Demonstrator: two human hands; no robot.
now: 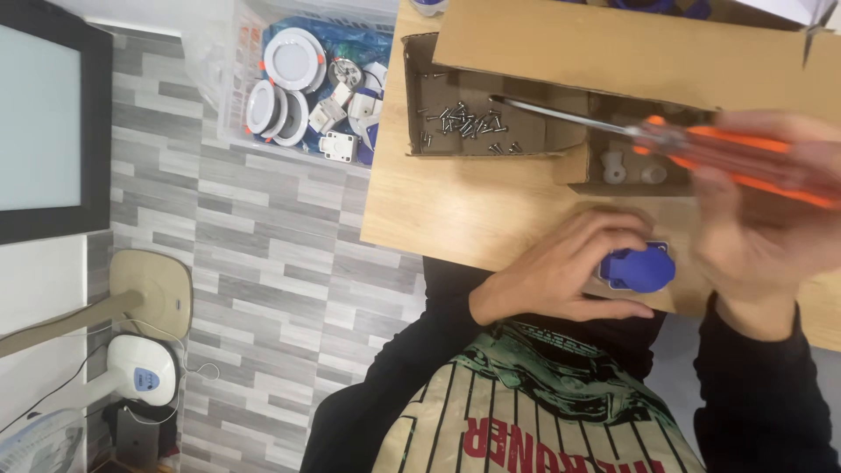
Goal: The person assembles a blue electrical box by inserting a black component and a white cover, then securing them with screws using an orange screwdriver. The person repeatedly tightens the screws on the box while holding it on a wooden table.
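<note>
I see my left hand [561,276] resting at the near edge of the table [447,206], its fingers [613,229] curled around a blue socket [639,268] and pinning it to the wood. The socket sits just in front of my chest, between my two hands.

My right hand [758,232] is raised over the table's right part, blurred, with its fingers closed on the orange handle of a screwdriver [701,149]. The metal shaft runs up and left from the handle, and its tip hangs over a cardboard box [420,79].

That box lies open on the table's far-left corner, one flap [613,48] folded back across it. Its left compartment holds a loose scatter of small screws [469,123], most of them bunched near the shaft's tip. A smaller compartment to the right, partly behind the screwdriver, holds a few pale round parts [615,166]; I cannot tell what they are.

On the floor [280,254] beyond the table's left edge stands a clear plastic bin [232,96]. In it are round white light fittings [293,57] stacked beside one another, with white and blue electrical pieces [337,144] heaped at their right.
</note>
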